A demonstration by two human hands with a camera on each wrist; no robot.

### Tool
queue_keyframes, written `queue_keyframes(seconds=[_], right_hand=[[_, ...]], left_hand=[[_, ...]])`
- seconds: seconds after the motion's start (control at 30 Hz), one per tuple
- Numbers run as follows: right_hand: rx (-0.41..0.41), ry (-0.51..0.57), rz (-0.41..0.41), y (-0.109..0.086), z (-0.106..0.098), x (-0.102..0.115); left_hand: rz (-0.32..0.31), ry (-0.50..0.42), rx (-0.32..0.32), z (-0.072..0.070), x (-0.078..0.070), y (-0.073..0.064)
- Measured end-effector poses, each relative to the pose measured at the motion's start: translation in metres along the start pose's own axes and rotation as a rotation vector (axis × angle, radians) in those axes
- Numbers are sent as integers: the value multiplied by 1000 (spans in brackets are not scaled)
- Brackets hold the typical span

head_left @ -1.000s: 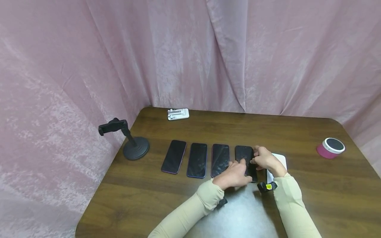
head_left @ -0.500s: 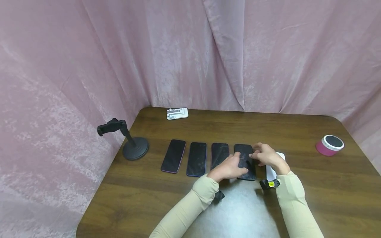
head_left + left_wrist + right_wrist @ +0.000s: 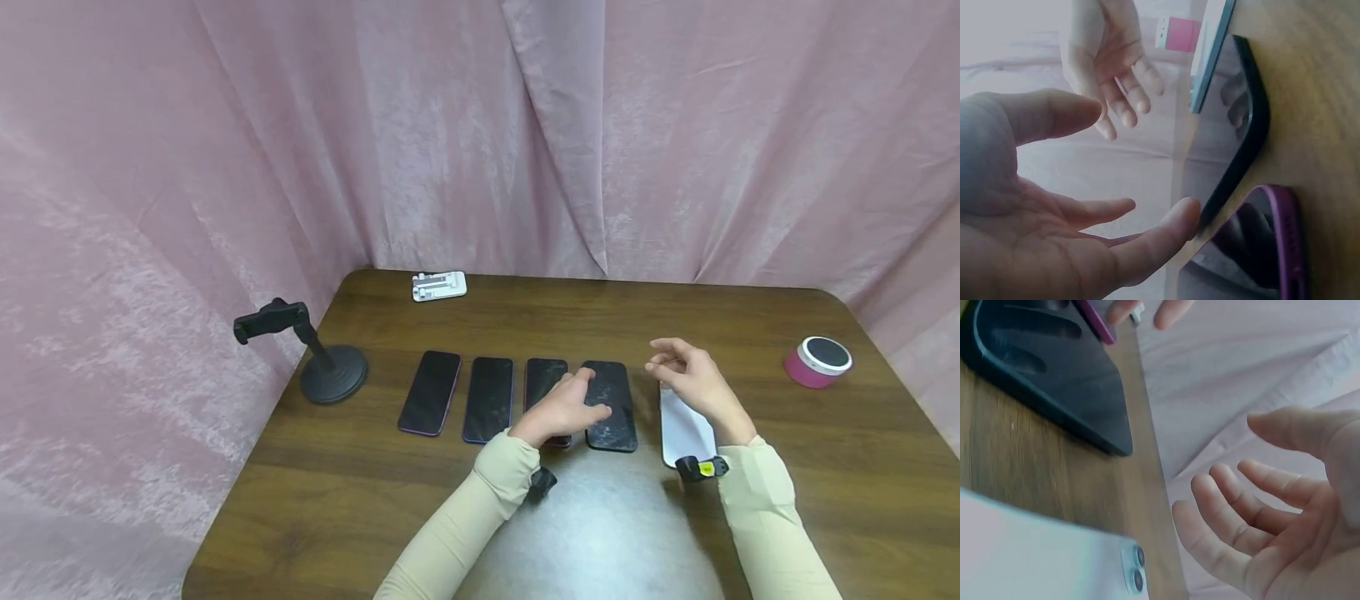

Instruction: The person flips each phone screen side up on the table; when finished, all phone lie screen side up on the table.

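Several dark phones lie screen up in a row in the head view. My left hand [image 3: 558, 410] is over the third phone [image 3: 542, 379], its spread fingers reaching to the black phone [image 3: 617, 417] at the row's right end. Whether a fingertip touches the black phone I cannot tell. To the right of it is a white phone [image 3: 686, 433] lying back up, its two camera lenses [image 3: 1138, 569] visible in the right wrist view. Above its far end hovers my right hand [image 3: 697, 383], fingers loosely bent around nothing. The other phones are a purple-edged one [image 3: 430, 393] and one beside it [image 3: 488, 400].
A black phone stand [image 3: 330, 367] is at the table's left edge. Near the back edge lies a white folded holder [image 3: 438, 286]. A pink and white round object with a dark top [image 3: 819, 362] sits at the right. Pink curtains [image 3: 480, 133] hang behind the wooden table [image 3: 315, 500].
My right hand has come away from the black phone, moving right and over the white phone. My left hand has drawn back slightly to the left. The black phone now lies less covered.
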State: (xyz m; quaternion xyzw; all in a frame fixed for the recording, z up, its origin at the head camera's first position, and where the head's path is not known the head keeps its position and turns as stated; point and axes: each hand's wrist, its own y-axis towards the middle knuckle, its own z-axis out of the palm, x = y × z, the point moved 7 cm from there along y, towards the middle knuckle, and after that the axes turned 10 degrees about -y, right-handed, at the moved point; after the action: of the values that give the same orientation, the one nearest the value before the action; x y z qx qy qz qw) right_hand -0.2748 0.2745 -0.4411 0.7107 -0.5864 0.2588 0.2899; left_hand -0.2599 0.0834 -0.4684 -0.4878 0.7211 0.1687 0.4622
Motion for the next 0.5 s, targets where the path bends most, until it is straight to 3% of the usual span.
queue_keyframes(seconds=[0.3, 0.5], right_hand=[[13, -75, -16, -2, -14, -6], [16, -100, -16, -6, -22, -11]], left_hand=[[158, -86, -83, -8, -17, 11], [147, -102, -103, 1, -26, 18]])
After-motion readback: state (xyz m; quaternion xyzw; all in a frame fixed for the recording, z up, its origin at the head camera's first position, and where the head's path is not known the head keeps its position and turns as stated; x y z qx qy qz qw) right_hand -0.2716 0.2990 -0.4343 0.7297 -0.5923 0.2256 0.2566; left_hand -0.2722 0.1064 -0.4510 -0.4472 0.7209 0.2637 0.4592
